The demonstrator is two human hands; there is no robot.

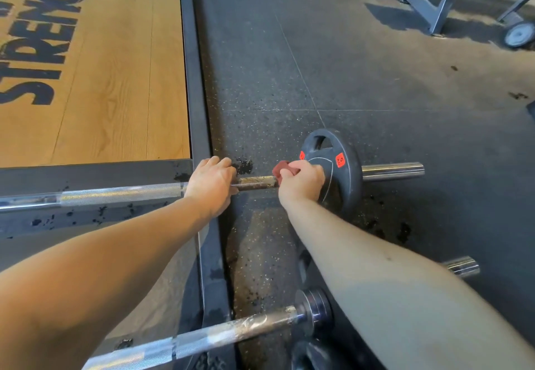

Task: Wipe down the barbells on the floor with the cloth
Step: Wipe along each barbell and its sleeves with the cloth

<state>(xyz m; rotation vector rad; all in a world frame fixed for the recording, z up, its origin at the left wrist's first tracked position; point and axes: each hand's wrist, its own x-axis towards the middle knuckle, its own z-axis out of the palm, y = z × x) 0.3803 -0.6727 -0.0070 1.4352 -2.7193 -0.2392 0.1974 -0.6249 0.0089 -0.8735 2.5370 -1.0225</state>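
Speckled rubber gym floor (376,86), w/ a wooden platform (101,80) lying well left of the 5 kg plate (344,190). Nearest, below the plate, a second barbell (231,332) is lying, looking rusty. Beyond it, the loaded barbell (256,183) is running left-right through the plate. Left grip (212,185) is curling round the shaft, left of the plate. Right grip (302,181) is clutching the red cloth (280,168) on the shaft, right beside the plate. Tarnished stretch is lying btwn the grips, so the wipe prob. goes leftward along the axis.

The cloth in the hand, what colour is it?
The cloth is dull red, seen in the head view.
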